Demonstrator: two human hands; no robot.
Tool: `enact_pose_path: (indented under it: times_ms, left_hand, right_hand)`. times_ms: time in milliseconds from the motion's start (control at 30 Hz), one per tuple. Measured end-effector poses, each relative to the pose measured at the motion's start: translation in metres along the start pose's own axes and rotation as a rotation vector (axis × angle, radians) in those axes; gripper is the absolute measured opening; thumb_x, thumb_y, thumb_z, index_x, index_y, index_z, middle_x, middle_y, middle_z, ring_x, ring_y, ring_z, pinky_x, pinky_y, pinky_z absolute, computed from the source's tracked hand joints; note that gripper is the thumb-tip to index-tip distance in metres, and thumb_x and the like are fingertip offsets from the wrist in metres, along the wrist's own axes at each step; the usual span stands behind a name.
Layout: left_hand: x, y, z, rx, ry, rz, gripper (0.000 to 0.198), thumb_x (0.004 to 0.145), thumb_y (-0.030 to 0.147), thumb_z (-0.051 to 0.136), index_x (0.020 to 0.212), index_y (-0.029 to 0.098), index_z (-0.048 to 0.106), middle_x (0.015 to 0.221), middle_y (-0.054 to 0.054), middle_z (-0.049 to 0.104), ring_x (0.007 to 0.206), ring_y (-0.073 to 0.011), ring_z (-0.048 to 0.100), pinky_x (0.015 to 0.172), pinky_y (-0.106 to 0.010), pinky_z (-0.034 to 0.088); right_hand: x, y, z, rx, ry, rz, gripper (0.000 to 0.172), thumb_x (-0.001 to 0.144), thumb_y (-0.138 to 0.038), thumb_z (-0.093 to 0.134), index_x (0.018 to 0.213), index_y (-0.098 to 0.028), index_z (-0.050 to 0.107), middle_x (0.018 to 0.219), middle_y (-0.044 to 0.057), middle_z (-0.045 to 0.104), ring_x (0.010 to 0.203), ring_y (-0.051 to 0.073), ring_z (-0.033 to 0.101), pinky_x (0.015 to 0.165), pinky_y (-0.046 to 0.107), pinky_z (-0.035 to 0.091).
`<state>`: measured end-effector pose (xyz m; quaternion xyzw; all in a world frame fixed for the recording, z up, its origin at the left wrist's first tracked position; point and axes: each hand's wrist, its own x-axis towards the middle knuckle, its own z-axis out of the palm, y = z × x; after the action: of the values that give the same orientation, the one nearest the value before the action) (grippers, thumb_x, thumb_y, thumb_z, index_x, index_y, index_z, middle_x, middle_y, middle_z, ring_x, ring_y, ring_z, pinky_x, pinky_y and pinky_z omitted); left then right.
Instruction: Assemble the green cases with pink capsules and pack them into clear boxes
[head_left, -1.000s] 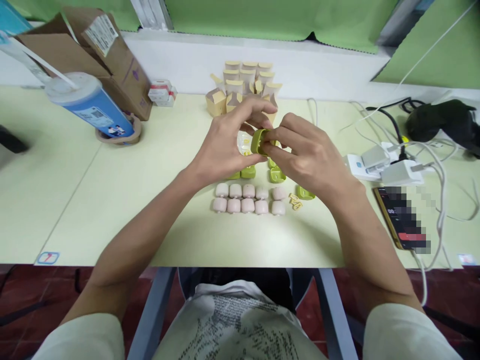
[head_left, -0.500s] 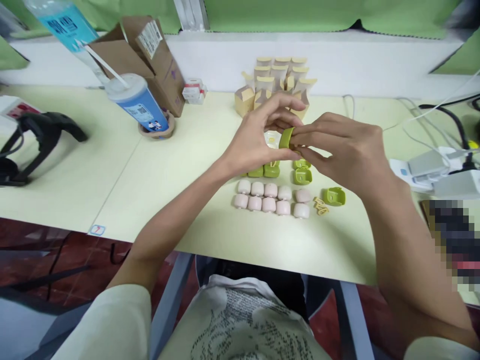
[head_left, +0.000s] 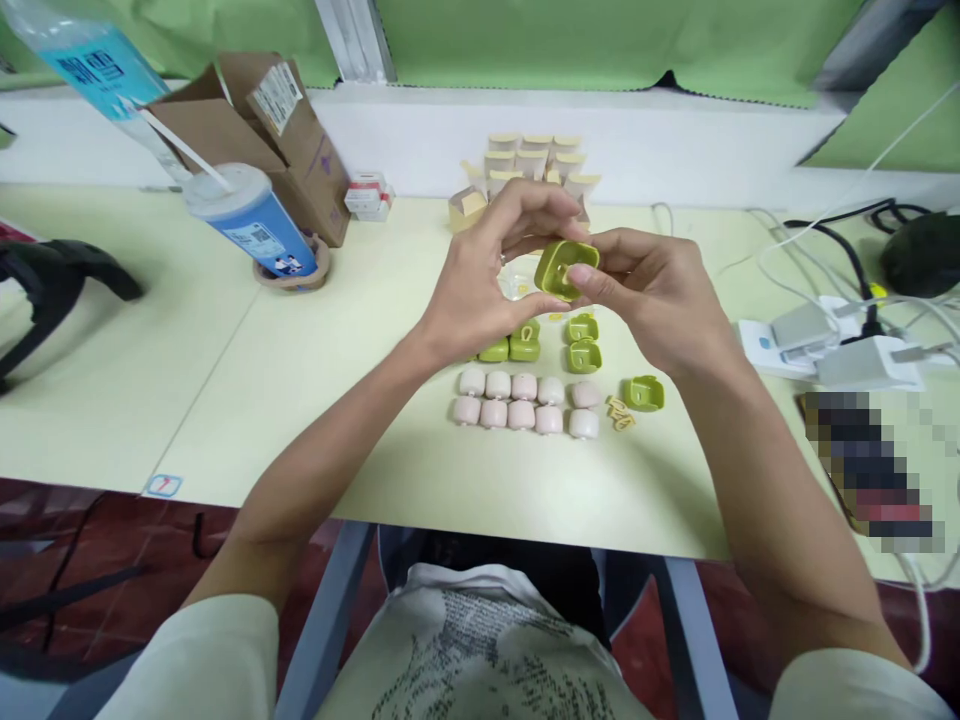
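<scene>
Above the table, my left hand (head_left: 491,265) and my right hand (head_left: 649,290) both grip one small green plastic shell (head_left: 551,268). Its hollow side faces me, and my right thumb presses inside it. Whatever lies under the thumb is too small to make out. Below sit two similar green shells (head_left: 583,356), and another open green shell (head_left: 645,393) lies to the right beside small yellow plastic pieces (head_left: 619,413). Several closed green pieces (head_left: 524,342) are partly hidden by my left hand. Two rows of rounded pale pink and white pieces (head_left: 521,415) lie nearer to me.
Small open cardboard boxes (head_left: 465,208) stand at the back against the wall. To the left are a blue cup (head_left: 266,235), a brown carton (head_left: 307,170) and a bottle (head_left: 101,75). A power strip (head_left: 780,340) with plugs and cables lies on the right.
The green shell has been turned so that its hollow side shows, and my right thumb has moved into it. The whole view has shifted slightly.
</scene>
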<state>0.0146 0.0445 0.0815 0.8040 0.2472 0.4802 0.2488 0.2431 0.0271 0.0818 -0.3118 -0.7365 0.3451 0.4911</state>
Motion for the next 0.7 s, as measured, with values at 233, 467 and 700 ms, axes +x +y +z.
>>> enact_pose_path:
  times_ms: [233, 467, 700]
  left_hand:
    - [0.000, 0.002, 0.002, 0.021, -0.041, 0.004, 0.081, 0.085, 0.073, 0.091, 0.146, 0.030, 0.060, 0.135, -0.011, 0.068, 0.142, -0.0382, 0.070, 0.118, -0.063, 0.059]
    - [0.006, 0.003, -0.004, -0.056, 0.079, -0.109, 0.065, 0.098, 0.086, 0.068, 0.129, 0.029, 0.070, 0.119, -0.009, 0.076, 0.121, -0.0275, 0.078, 0.105, -0.046, 0.065]
    - [0.006, 0.007, 0.005, -0.394, -0.119, -0.404, 0.060, 0.100, 0.079, 0.071, 0.089, 0.020, 0.068, 0.083, -0.004, 0.074, 0.077, -0.0157, 0.074, 0.074, -0.030, 0.062]
  right_hand:
    - [-0.001, -0.001, 0.006, -0.059, 0.021, -0.001, 0.032, 0.103, -0.058, 0.081, 0.117, -0.030, 0.082, 0.101, 0.003, 0.086, 0.090, 0.024, 0.083, 0.074, 0.038, 0.072]
    - [0.002, -0.004, 0.003, 0.055, 0.140, 0.041, 0.034, 0.095, -0.061, 0.090, 0.105, -0.031, 0.079, 0.096, 0.002, 0.086, 0.084, 0.024, 0.081, 0.074, 0.042, 0.070]
    - [0.003, 0.010, 0.004, 0.093, 0.055, 0.012, 0.036, 0.093, -0.062, 0.090, 0.112, -0.034, 0.076, 0.103, 0.004, 0.084, 0.088, 0.027, 0.079, 0.071, 0.046, 0.067]
